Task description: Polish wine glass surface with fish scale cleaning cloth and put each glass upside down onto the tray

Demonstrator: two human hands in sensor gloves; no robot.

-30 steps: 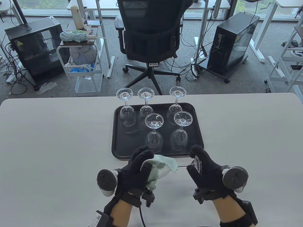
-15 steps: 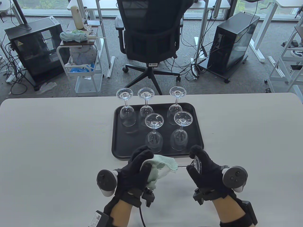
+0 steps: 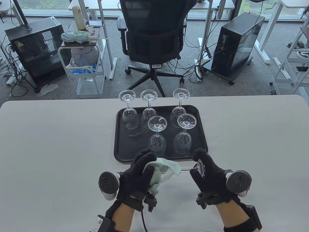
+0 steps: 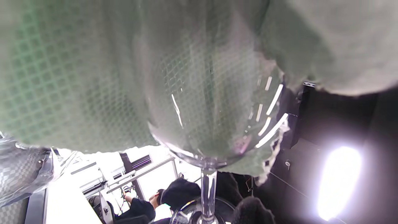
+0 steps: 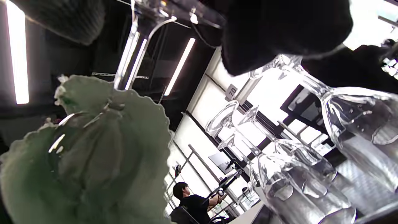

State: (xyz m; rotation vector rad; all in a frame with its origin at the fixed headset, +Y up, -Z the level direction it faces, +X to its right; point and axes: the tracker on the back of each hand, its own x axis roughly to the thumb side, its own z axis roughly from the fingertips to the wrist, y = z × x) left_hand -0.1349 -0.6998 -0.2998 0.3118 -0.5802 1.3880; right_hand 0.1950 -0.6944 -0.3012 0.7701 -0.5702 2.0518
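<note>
A wine glass (image 3: 186, 170) lies sideways in the air just in front of the black tray (image 3: 120, 149). My left hand (image 3: 141, 172) wraps the pale green cloth (image 3: 166, 166) round its bowl. My right hand (image 3: 204, 172) pinches its round foot (image 3: 201, 168). The left wrist view is filled by the cloth (image 4: 77, 77) over the bowl (image 4: 217, 124), with the stem (image 4: 207, 193) running down. The right wrist view has the stem (image 5: 129, 59) leading into the cloth (image 5: 93, 161). Several glasses (image 3: 157, 135) stand upside down on the tray.
The tray's near left corner (image 3: 130, 147) holds no glass. An office chair (image 3: 154, 41) stands beyond the table's far edge. A white cart (image 3: 82, 65) and computer cases (image 3: 239, 43) are on the floor behind.
</note>
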